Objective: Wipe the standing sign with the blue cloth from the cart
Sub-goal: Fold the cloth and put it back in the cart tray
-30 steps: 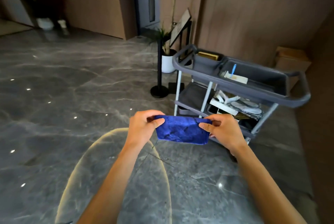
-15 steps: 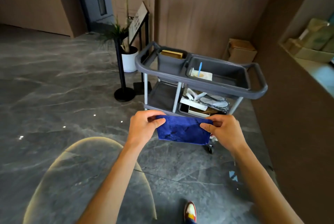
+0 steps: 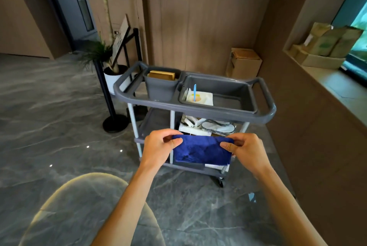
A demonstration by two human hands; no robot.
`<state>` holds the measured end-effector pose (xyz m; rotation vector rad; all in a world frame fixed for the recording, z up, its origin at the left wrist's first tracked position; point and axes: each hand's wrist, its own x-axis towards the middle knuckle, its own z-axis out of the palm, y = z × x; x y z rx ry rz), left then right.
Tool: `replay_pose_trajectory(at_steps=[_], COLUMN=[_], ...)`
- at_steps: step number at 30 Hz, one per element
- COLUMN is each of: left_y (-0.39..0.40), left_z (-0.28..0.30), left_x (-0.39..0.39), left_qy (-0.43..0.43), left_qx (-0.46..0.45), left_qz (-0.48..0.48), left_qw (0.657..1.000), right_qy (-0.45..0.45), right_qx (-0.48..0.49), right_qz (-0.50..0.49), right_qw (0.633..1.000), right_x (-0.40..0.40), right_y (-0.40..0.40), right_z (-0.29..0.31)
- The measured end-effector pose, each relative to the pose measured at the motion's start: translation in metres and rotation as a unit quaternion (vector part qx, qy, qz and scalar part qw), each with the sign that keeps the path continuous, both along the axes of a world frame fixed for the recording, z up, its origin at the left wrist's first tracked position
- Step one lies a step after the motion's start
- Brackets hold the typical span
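Both hands hold a folded blue cloth [image 3: 201, 151] stretched flat between them, in front of the grey cart [image 3: 198, 109]. My left hand [image 3: 159, 146] pinches its left edge and my right hand [image 3: 245, 149] pinches its right edge. The standing sign [image 3: 121, 36] is a tilted board on a black frame, behind the cart's left end, beside a potted plant. It stands well beyond the cloth and hands.
A black stanchion post with a round base [image 3: 115, 123] stands left of the cart. The white plant pot [image 3: 113, 78] sits behind it. A cardboard box [image 3: 245, 63] rests by the wooden wall. Boxes [image 3: 325, 47] line the ledge at right. Grey marble floor spreads to the left.
The view has swung right and closer to the cart, which now sits centred ahead. The hands keep the same grip on the cloth.
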<state>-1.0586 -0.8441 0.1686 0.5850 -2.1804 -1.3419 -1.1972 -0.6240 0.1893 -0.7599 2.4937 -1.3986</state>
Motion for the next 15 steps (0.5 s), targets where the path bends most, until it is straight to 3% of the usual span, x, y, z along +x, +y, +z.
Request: replay_pose_trajectory(at_steps=[15], left_y=[-0.026], left_z=[-0.005], left_x=[-0.175], left_qy=[-0.022], left_qx=[0.012], left_qz=[0.008], left_qw=[1.0], right_qy=[-0.005], right_qx=[0.041], right_qz=[-0.013], right_qw=[0.999], right_x=[-0.171], right_y=[-0.024], right_z=[-0.005])
